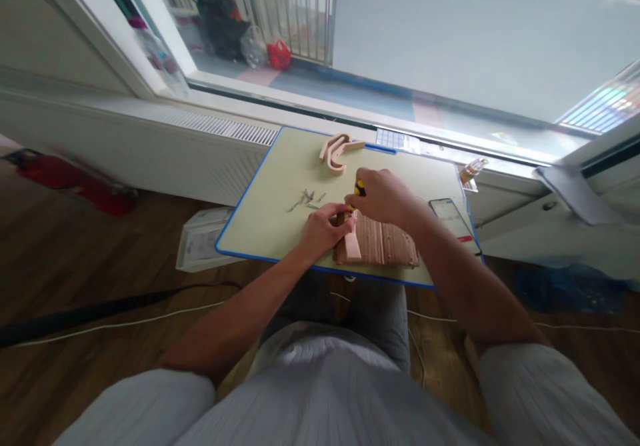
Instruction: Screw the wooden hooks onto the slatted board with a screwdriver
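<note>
My right hand (pixel 384 197) is closed round a yellow-and-black handled tool (pixel 358 191), held upright over the left end of a brown slatted wooden piece (pixel 387 244). My left hand (pixel 324 229) is pinched at the base of the tool, touching a pale wooden strip (pixel 353 245) that lies on the brown piece. What its fingertips pinch is too small to name. Both rest on a small green table with a blue edge (pixel 260 213).
Several screws (pixel 305 199) lie left of my hands. Curved pale wooden parts (pixel 337 151) sit at the table's far edge. A phone (pixel 449 214) and a small bottle (pixel 471 169) are to the right. A radiator and window stand behind, cables cross the wooden floor.
</note>
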Action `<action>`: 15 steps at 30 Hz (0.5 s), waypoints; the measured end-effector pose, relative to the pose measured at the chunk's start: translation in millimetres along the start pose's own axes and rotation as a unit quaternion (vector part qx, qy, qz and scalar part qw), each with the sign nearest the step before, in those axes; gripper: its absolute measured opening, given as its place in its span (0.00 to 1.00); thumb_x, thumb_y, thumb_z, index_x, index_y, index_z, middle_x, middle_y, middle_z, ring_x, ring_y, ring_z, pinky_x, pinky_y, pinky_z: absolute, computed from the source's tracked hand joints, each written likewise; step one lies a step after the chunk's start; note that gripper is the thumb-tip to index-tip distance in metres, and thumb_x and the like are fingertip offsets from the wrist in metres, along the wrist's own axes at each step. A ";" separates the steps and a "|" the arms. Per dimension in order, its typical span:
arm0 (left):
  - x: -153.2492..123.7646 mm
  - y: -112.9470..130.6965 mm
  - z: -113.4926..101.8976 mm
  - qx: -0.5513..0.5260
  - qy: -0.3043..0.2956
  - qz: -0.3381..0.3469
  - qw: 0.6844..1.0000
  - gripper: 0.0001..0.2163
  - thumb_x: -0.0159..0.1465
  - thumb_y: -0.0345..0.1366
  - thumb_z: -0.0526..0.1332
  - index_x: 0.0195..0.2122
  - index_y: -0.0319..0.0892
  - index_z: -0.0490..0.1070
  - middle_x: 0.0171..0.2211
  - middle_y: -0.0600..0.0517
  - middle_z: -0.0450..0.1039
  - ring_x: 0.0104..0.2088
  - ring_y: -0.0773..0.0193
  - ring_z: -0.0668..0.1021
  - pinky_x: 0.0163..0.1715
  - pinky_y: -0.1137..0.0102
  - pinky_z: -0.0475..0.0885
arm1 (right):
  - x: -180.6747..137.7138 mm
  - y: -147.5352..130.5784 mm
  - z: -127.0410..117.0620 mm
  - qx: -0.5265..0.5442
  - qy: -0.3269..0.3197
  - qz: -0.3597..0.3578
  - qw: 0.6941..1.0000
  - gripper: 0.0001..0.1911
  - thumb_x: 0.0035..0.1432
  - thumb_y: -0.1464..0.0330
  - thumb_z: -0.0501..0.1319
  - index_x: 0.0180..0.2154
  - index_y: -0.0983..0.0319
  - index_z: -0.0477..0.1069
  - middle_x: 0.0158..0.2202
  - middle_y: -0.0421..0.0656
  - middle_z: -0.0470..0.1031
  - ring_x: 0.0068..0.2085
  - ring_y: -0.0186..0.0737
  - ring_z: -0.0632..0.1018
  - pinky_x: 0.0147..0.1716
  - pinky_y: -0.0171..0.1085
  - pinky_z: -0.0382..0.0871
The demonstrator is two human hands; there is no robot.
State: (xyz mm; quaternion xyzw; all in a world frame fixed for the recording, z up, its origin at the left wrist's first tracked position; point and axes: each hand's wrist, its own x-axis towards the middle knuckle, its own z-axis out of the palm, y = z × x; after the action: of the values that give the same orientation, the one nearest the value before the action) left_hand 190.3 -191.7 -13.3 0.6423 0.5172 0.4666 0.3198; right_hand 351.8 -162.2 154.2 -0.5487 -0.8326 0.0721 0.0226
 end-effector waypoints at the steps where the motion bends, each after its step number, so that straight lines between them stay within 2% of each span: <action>1: -0.2 0.0 -1.2 -0.001 -0.003 -0.003 1.000 0.15 0.65 0.40 0.73 0.52 0.43 0.86 0.51 0.46 0.89 0.52 0.54 0.87 0.62 0.59 0.80 | 3.0 -0.5 2.6 0.004 0.000 0.008 1.000 0.19 0.69 0.57 0.61 0.50 0.64 0.80 0.46 0.59 0.87 0.38 0.48 0.79 0.33 0.43 0.55; 5: -1.6 1.5 -7.3 -0.029 -0.026 -0.011 0.999 0.15 0.66 0.42 0.73 0.52 0.46 0.86 0.50 0.48 0.88 0.51 0.55 0.87 0.60 0.60 0.81 | 11.9 2.0 8.1 0.014 -0.013 0.017 1.000 0.20 0.75 0.54 0.56 0.49 0.63 0.78 0.42 0.58 0.87 0.35 0.48 0.79 0.31 0.43 0.52; 8: -2.7 3.9 -9.9 -0.064 -0.052 -0.033 0.996 0.14 0.66 0.44 0.74 0.52 0.47 0.85 0.50 0.49 0.88 0.51 0.54 0.87 0.58 0.60 0.82 | 11.7 12.4 1.8 0.034 -0.050 -0.040 0.997 0.19 0.77 0.53 0.55 0.49 0.61 0.75 0.41 0.54 0.86 0.35 0.48 0.80 0.32 0.43 0.52; 12: -3.0 7.1 -8.4 -0.030 -0.027 -0.030 0.999 0.14 0.65 0.41 0.74 0.51 0.47 0.86 0.53 0.48 0.88 0.54 0.53 0.87 0.63 0.58 0.81 | 5.1 26.0 -15.3 0.037 -0.126 -0.104 0.986 0.11 0.70 0.64 0.60 0.51 0.59 0.72 0.41 0.50 0.86 0.36 0.45 0.79 0.32 0.41 0.52; 15: -3.3 8.6 -6.7 -0.002 -0.012 -0.012 1.000 0.12 0.66 0.40 0.73 0.50 0.48 0.86 0.52 0.48 0.88 0.55 0.53 0.87 0.66 0.56 0.80 | -0.5 25.7 -23.6 -0.010 -0.129 -0.098 0.987 0.07 0.69 0.64 0.59 0.45 0.57 0.74 0.36 0.47 0.84 0.31 0.43 0.75 0.31 0.42 0.48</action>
State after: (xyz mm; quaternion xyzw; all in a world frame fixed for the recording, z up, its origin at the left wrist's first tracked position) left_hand 187.1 -197.6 -4.1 0.6410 0.5203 0.4561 0.3323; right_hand 378.1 -150.5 173.9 -0.4506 -0.8790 0.1317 -0.0831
